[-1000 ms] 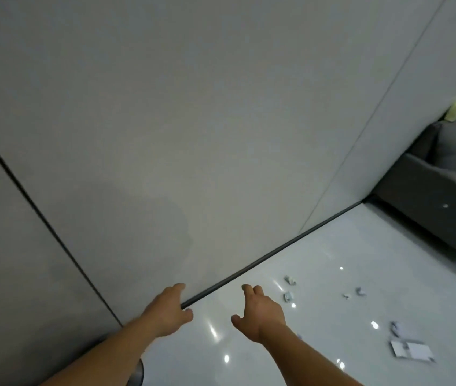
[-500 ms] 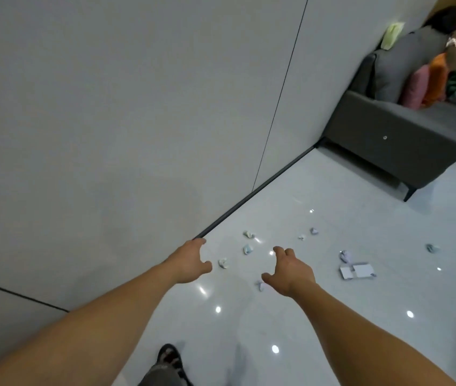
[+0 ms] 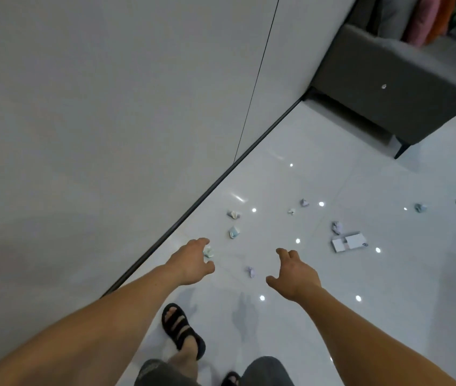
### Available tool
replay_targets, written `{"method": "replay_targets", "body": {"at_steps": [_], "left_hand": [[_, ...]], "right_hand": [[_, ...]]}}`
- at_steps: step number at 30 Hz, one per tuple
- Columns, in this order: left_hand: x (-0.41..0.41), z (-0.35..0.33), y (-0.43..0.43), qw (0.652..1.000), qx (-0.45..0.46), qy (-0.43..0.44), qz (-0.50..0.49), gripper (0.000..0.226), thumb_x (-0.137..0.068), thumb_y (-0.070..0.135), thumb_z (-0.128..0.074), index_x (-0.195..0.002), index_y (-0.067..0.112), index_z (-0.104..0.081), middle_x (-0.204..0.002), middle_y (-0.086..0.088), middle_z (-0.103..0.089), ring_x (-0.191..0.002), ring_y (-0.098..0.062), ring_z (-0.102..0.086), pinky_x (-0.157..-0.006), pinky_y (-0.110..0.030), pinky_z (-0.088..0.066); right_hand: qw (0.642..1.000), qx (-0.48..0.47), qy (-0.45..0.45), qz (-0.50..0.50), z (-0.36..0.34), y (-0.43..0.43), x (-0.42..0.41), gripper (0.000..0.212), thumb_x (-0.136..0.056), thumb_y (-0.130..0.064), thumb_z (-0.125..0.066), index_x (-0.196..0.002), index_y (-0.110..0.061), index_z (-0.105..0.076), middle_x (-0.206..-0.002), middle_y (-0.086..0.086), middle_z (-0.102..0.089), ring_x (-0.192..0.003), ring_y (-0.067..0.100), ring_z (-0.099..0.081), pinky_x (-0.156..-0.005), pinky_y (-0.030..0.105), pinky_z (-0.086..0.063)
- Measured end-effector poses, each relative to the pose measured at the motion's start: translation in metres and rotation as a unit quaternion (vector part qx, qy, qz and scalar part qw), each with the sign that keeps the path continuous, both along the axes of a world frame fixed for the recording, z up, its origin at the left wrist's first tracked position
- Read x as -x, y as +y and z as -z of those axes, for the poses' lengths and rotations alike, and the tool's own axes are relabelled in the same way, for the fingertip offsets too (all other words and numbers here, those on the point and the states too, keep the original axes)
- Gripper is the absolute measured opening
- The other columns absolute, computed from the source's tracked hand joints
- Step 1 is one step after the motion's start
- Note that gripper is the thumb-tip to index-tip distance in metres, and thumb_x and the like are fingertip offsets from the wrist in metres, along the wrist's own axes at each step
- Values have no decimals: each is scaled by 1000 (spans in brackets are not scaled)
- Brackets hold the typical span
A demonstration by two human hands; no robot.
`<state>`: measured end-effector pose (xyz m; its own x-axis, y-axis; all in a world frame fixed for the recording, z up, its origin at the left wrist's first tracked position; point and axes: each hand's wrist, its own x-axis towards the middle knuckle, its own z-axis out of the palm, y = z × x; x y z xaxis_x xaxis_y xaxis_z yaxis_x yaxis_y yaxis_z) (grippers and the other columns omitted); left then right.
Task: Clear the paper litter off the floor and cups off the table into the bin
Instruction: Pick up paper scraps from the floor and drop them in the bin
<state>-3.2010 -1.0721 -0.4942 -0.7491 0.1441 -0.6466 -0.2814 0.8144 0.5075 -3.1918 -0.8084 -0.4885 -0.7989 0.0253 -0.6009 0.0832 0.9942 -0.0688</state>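
Open glossy floor [image 3: 291,324] seen ahead between left hand [image 3: 192,261] and right hand [image 3: 295,275], both spread, nothing held. Wall [image 3: 109,121] closes off whole side from 9 to 12 o'clock. Grey sofa [image 3: 388,87] blocks 1 o'clock corner. Paper scraps [image 3: 233,232] scattered 12 to 2 o'clock, gaps left between them. Flat card [image 3: 349,242] lies at 2 o'clock. Sandalled foot [image 3: 181,327] planted at 6 o'clock.
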Motion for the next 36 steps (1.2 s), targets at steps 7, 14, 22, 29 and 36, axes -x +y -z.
{"method": "replay_targets", "body": {"at_steps": [7, 14, 22, 29, 36], "left_hand": [[55, 133, 33, 999, -8, -40, 19, 67, -88, 43, -56, -147, 25, -28, -148, 1, -36, -129, -18, -42, -103, -31, -38], [82, 350, 83, 997, 0, -79, 23, 68, -89, 41, -57, -147, 24, -28, -148, -1, -37, -130, -19, -43, -104, -32, -38], [95, 559, 135, 996, -23, -78, 44, 66, -89, 41, -58, -146, 24, -30, -147, -1, -38, -130, -19, -43, -106, -36, -38], [92, 633, 125, 995, -30, -97, 23, 67, -88, 41, -59, -146, 24, -31, -146, -1, -40, -127, -20, -46, -103, -32, -39], [86, 571, 120, 977, -115, -150, -94, 66, -87, 52, -59, -143, 25, -35, -139, 2, -47, -120, -17, -51, -98, -32, -43]], "right_hand": [[998, 19, -50, 14, 135, 8, 55, 74, -89, -49, -53, -150, -25, -20, -146, 0, -33, -105, 22, -60, -73, 30, -46], [997, -6, -76, 5, 348, 58, 91, 69, -91, -46, -54, -148, -24, -22, -141, 2, -37, -99, 23, -60, -68, 28, -43], [995, 18, -94, 0, 568, 73, 82, 62, -90, -42, -55, -143, -25, -29, -137, 1, -38, -92, 24, -60, -66, 28, -43], [997, 37, -61, 36, 652, 73, 75, 41, -92, -16, -51, -132, -18, -47, -124, 9, -40, -92, 32, -58, -73, 34, -49], [986, 166, 4, -2, 574, 34, 84, 45, -89, -23, -67, -131, -17, -53, -124, 4, -50, -94, 25, -60, -75, 25, -45]]}}
